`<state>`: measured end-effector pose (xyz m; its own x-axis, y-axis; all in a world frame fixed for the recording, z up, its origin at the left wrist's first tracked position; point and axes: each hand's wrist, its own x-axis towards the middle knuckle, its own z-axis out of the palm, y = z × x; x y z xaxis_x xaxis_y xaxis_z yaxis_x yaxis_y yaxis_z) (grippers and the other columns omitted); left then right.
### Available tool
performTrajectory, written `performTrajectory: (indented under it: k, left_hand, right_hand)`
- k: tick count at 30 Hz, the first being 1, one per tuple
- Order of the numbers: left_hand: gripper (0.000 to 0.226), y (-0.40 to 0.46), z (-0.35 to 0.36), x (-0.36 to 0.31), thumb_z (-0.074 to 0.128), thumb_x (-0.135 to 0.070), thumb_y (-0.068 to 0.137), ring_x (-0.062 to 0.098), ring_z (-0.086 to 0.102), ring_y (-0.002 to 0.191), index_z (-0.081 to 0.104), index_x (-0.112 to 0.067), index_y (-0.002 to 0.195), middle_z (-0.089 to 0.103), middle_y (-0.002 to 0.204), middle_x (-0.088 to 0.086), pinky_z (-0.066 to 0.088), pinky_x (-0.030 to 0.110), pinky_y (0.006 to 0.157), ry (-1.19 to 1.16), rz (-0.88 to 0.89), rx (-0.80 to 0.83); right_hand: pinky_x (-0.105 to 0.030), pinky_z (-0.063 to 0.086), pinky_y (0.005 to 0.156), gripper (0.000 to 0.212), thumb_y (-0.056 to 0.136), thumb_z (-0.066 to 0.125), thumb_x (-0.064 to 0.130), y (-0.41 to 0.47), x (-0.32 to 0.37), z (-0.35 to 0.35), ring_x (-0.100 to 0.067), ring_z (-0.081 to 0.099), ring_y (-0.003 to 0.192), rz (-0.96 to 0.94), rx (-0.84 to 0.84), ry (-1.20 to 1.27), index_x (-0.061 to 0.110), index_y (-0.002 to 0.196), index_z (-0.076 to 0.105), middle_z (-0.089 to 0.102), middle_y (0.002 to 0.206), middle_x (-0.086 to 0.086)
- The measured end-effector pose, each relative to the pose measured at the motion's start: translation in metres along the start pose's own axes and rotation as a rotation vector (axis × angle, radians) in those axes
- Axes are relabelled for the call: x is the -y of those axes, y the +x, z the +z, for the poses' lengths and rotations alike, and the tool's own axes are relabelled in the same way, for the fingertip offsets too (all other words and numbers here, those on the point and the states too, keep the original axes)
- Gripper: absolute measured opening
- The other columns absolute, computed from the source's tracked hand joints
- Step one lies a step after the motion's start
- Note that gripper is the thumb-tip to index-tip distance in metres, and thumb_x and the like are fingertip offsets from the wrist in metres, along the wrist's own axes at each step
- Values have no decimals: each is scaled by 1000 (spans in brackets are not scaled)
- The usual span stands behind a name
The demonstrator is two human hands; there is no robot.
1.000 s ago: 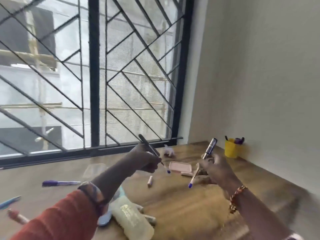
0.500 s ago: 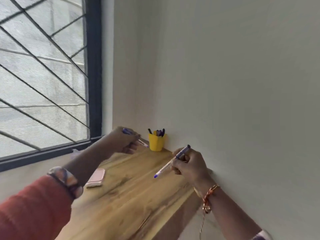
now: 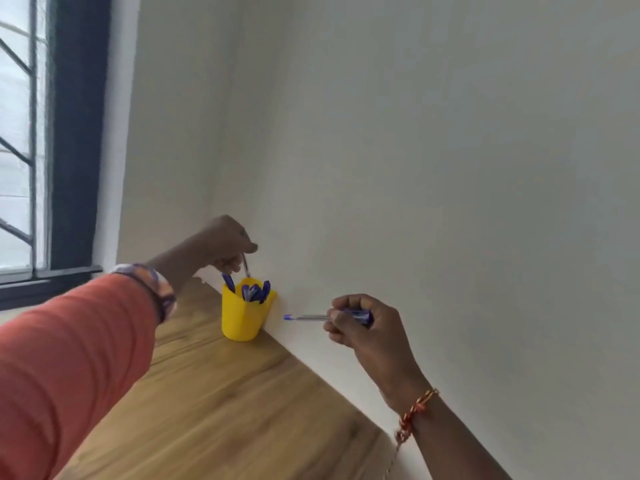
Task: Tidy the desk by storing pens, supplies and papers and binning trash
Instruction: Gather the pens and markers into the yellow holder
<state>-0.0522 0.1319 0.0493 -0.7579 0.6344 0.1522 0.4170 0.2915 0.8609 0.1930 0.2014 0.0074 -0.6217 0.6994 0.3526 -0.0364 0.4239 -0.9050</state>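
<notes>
Overhead, left hand [image 3: 225, 244] pinches a pen [image 3: 245, 268] above the cup [image 3: 242, 317]; right hand [image 3: 360, 323] grips another pen [image 3: 308, 317].

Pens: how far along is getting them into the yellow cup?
Done: several pens already stand in the yellow cup. In hand: the left hand holds one pen just above the cup; the right hand grips another pen beside it. Left: dropping both in.

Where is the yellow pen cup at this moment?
In the head view the yellow pen cup stands on the wooden desk against the wall, below the left hand and left of the right hand.
</notes>
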Motion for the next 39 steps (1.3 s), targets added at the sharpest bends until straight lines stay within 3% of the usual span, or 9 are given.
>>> performTrajectory:
  k: [4, 6, 11, 14, 19, 24, 30, 36, 39]
  left_hand:
    - [18, 30, 5, 6, 72, -8, 77, 4, 49, 25, 62, -2, 91, 57, 45, 5, 48, 18, 37, 167, 45, -66]
    - [21, 32, 2, 10, 72, -8, 76, 3, 50, 27, 65, -2, 95, 58, 50, 5, 46, 16, 37, 203, 67, -102]
    - [18, 7, -3, 26, 70, -17, 79, 24, 67, 72, 70, -7, 94, 68, 82, 9, 54, 30, 70, 308, 116, -142]
    - [17, -13, -4, 38, 69, -22, 79, 11, 54, 59, 72, -12, 92, 65, 82, 4, 44, 22, 60, 397, 90, -91]
    - [20, -35, -13, 54, 66, -26, 81, 4, 48, 57, 70, -14, 97, 56, 65, -10, 40, 19, 53, 504, 12, 47]
    - [17, -58, -27, 56, 68, -26, 80, 13, 55, 67, 70, -12, 89, 57, 63, -9, 45, 25, 66, 530, 4, 53]
    - [21, -118, -51, 35, 66, -29, 81, 7, 54, 59, 69, -14, 95, 63, 67, -4, 45, 23, 63, 591, 34, 89]
    - [36, -226, -104, 33, 66, -36, 81, 16, 62, 94, 62, -22, 114, 69, 104, -1, 49, 29, 90, 717, -34, 198]
    - [38, -297, -134, 44, 66, -33, 82, 20, 62, 99, 60, -20, 118, 68, 110, 2, 47, 29, 91, 728, -121, 257]
  right_hand:
    - [-41, 57, 81, 19, 81, 64, 6, 54, -9, 9, -23, 70, 80, -119, -8, -140, 25, 78, 65, 69, 75, 1]
    - [-43, 56, 81, 20, 80, 64, 5, 80, -10, 20, -21, 69, 80, -181, -19, -210, 25, 77, 63, 69, 78, 2]
    - [-43, 56, 80, 7, 81, 64, 6, 139, -11, 63, -27, 67, 81, -282, 45, -338, 9, 87, 64, 67, 85, -11]
    - [-44, 55, 81, 14, 79, 67, 8, 159, -15, 85, -29, 66, 82, -265, 126, -401, 2, 93, 63, 66, 88, -15]
    - [-22, 47, 70, 21, 80, 67, 8, 160, -24, 95, -24, 63, 78, -252, 137, -482, 3, 99, 62, 67, 97, -15]
    - [-30, 54, 75, 17, 82, 63, 4, 135, -14, 92, -27, 66, 83, -292, 130, -467, 0, 98, 64, 68, 94, -17]
    - [-21, 48, 69, 12, 81, 63, 4, 66, 23, 92, -14, 60, 77, -385, 216, -495, 2, 91, 68, 67, 86, -8]
    - [-23, 53, 70, 9, 80, 66, 11, -39, 73, 117, -16, 65, 71, -508, 428, -462, 7, 87, 70, 67, 76, -3]
    - [-19, 53, 68, 7, 80, 67, 15, -100, 92, 143, -12, 66, 71, -577, 543, -426, 13, 86, 70, 68, 76, 1]
